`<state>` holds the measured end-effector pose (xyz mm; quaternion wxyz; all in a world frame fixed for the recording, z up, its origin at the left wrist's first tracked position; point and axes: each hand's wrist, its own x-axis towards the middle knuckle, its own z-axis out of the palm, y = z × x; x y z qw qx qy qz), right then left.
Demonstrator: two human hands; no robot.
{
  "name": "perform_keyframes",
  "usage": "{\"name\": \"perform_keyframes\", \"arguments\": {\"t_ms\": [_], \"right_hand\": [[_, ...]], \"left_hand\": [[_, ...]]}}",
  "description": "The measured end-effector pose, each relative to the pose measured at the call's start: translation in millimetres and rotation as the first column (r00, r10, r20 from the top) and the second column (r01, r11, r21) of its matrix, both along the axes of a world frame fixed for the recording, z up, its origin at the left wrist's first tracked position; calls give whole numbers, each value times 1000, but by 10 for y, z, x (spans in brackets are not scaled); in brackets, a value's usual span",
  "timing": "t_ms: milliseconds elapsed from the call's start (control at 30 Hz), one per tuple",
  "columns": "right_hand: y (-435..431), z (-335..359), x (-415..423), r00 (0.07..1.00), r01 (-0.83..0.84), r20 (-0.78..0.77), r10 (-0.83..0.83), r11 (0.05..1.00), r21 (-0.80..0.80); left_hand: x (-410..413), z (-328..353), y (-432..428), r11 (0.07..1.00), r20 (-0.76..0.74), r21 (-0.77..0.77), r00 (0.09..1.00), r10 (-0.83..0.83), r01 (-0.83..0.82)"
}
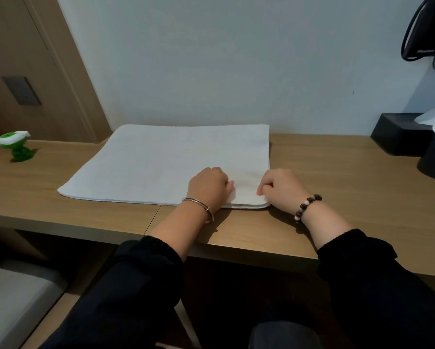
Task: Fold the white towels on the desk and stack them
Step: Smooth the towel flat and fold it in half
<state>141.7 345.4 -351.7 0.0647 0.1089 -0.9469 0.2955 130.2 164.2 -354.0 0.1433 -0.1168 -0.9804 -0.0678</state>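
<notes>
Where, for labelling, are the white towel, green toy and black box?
white cloth towel (161, 162): head view, bare middle.
green plastic toy (20, 153): head view, lower body.
black rectangular tissue box (399, 139): head view, front wall.

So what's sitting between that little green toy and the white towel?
Nothing. In the head view, only bare desk lies between the green toy and the left edge of the white towel.

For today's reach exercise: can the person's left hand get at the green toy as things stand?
Likely yes: only the flat towel and bare desk lie between left hand and green toy.
</notes>
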Motion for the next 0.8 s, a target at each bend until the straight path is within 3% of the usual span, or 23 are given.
{"name": "perform_keyframes", "arguments": {"t_ms": [100, 167, 233, 333, 400, 467, 533, 633, 800], "right_hand": [[-120, -12, 104, 989, -113, 79, 121, 989, -99], [-142, -22, 114, 979, -144, 121, 166, 975, -168], [-114, 3, 72, 973, -110, 155, 173, 931, -348], [-22, 34, -126, 993, 86, 115, -32, 857, -508], [39, 15, -323, 967, 246, 71, -244, 827, -505], [97, -3, -525, 938, 330, 51, -343, 836, -439], [143, 14, -707, 929, 365, 79, -361, 861, -354], [183, 27, -941, 924, 381, 128, -360, 894, -235], [120, 21, -1185, 934, 331, 216, -286, 919, -215]], "left_hand": [[21, -24, -18, 991, 0, -64, 993, 119, -119], [83, -103, -21, 989, -55, -106, 994, 99, -105], [138, -179, -15, 989, -133, -133, 990, 48, -66], [135, -199, 14, 987, -120, -149, 990, -80, 61], [112, -199, 28, 977, 7, -96, 982, -191, 191], [91, -201, 27, 960, 161, -100, 956, -245, 263], [64, -219, 18, 946, 257, -148, 935, -244, 288], [28, -248, 8, 938, 273, -174, 930, -247, 301], [31, -242, 4, 930, 275, -198, 928, -252, 311]]}}
